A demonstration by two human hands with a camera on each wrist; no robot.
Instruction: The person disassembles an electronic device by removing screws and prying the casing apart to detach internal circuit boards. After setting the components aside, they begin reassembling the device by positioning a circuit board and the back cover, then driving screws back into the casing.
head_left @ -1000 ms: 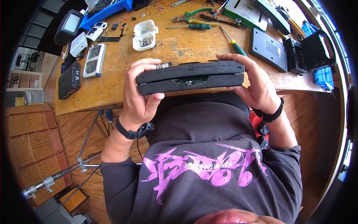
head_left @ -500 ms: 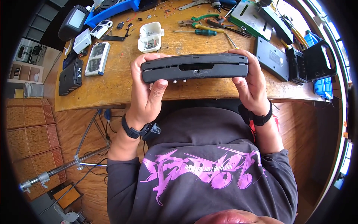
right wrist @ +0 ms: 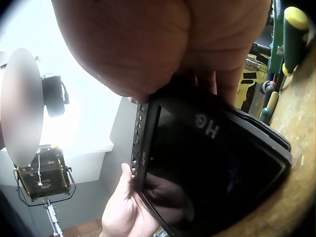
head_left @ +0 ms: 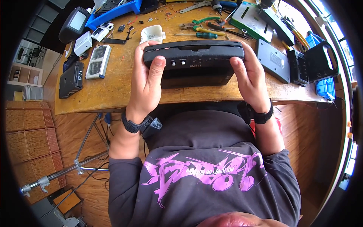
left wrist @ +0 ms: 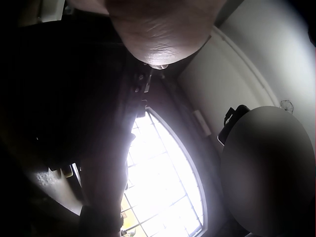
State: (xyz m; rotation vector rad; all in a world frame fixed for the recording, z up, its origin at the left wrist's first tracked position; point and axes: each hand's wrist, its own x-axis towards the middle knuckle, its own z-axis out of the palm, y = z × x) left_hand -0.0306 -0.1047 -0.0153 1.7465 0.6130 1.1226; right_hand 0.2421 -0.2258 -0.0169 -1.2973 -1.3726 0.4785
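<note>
Both hands hold a black monitor (head_left: 200, 58) up above the bench's front edge. My left hand (head_left: 145, 85) grips its left end, thumb on the front frame and fingers round the back. At the right end my right hand (head_left: 251, 79) grips in the same way. The front frame carries two small light knobs, a row of buttons and a LILLIPUT label. Its dark screen (right wrist: 212, 163) shows in the right wrist view, with a letter marking on the frame. Along the top edge runs a seam with a notch. The left wrist view is mostly dark.
A white parts box (head_left: 152, 33) stands behind the monitor, near a green screwdriver (head_left: 206, 35) and pliers. Left lie a bit case (head_left: 99, 61) and a black device (head_left: 72, 80). Right are a grey flat panel (head_left: 273, 60) and a black handled case (head_left: 321, 58).
The monitor has tilted, bringing its front frame with the knobs and label into the head view. It has also risen slightly in the frame. Both hands keep their grip on its ends.
</note>
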